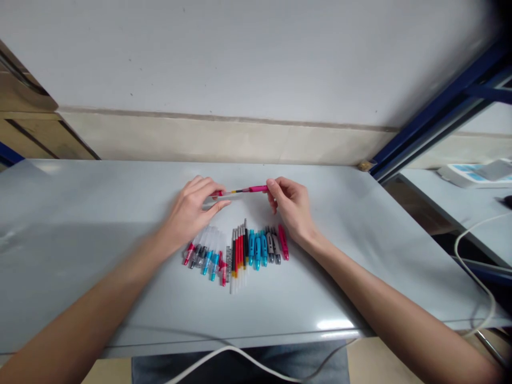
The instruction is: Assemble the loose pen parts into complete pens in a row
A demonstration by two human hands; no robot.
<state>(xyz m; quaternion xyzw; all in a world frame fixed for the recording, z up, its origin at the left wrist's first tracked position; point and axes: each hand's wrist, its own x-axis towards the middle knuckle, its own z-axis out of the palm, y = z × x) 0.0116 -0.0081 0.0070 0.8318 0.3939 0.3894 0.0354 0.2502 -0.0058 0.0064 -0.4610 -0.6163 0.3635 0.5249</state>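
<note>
- The pink pen [258,189] lies crosswise between the two hands, one end in each grip.
- Left hand [194,201]: grasping the pen's back end, with the pink cap piece [217,193] at the fingers. The thumb stretches out along the near side of the pen; whether it touches, I cannot tell.
- Right hand [292,201]: grasping the tip end of the pink front part, pinched between thumb and fingers, the rest of that part pointing toward the left grip.
- In the gap between the two grips, a thin refill [241,190] with a yellow section and a dark section shows bare.
- On the table [336,213], nearer the person than the left grip, lie clear tubes [207,250] with red, grey and blue ends.
- Red and black refills [240,248] lie side by side, nearer the person than the space between the grips.
- Just beside them, toward the right grip, lie blue pen fronts [258,248], then grey pen fronts [273,246].
- A single pink pen front [283,243] lies closest to the right wrist.
</note>
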